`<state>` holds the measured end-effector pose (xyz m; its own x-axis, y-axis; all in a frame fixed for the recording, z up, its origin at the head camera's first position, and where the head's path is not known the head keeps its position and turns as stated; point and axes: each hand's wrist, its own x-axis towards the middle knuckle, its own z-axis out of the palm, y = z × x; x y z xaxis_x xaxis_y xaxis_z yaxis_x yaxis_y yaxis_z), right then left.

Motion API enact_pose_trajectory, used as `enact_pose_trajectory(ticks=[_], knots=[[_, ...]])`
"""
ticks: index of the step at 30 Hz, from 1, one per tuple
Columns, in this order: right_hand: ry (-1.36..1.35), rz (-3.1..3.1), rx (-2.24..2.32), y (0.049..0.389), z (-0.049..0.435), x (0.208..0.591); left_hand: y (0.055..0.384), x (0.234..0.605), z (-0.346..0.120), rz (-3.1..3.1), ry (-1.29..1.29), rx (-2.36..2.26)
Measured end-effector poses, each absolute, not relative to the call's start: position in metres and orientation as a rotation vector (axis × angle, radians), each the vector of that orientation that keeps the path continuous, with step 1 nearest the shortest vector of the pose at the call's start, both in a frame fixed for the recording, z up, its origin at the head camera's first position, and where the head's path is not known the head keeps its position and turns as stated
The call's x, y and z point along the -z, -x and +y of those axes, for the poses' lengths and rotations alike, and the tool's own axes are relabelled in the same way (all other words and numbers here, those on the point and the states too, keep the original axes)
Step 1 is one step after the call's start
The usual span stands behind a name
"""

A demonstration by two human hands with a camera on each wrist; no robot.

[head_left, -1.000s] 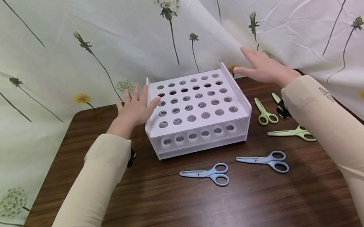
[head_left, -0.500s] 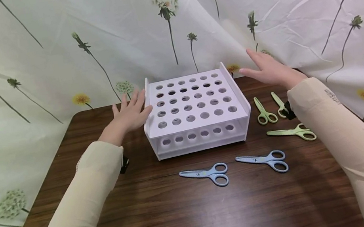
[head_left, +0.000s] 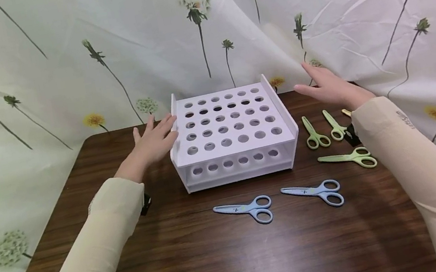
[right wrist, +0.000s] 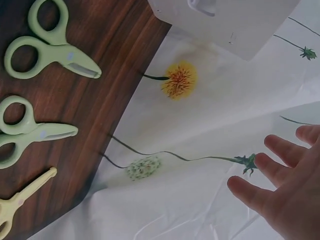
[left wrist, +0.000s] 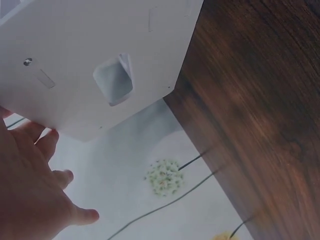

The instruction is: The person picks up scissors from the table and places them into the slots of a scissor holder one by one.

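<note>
A white rack [head_left: 228, 122] with rows of round holes stands upright at the back of the table. My left hand [head_left: 150, 143] is at its left side panel; the left wrist view has the fingertips [left wrist: 47, 142] at the panel's edge, and whether they press on it I cannot tell. Its fingers are loosely extended. To the right of the rack my right hand [head_left: 331, 86] is raised in the air with fingers spread, apart from the rack and holding nothing. Nearest to it on the table are two pairs of green scissors [head_left: 316, 136] [head_left: 333, 122].
Two pairs of blue scissors [head_left: 251, 207] [head_left: 320, 190] lie in front of the rack. Another green pair [head_left: 347, 157] lies by my right forearm. Yellow scissors [right wrist: 25, 192] show in the right wrist view. A floral cloth [head_left: 141, 38] hangs behind the dark wooden table [head_left: 231, 268].
My left hand has drawn back leftward from over the rack's holes to its side panel. My right hand has shifted slightly right, away from the rack. The rack and scissors stay put.
</note>
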<state>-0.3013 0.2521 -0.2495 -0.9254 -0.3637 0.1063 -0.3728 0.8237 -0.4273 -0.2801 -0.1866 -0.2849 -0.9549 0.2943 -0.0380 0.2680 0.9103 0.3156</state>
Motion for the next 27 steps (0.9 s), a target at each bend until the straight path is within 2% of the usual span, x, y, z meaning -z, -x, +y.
enact_pose_trajectory(ticks=[9,27], knots=[[-0.653,-2.939,-0.761,0.300,0.264,0.261,0.281,0.289,-0.187,3.000,-0.448,-0.534],[-0.518,-2.986,-0.838,0.290,0.282,0.275,0.281,0.292,-0.187,3.002,-0.447,-0.604]])
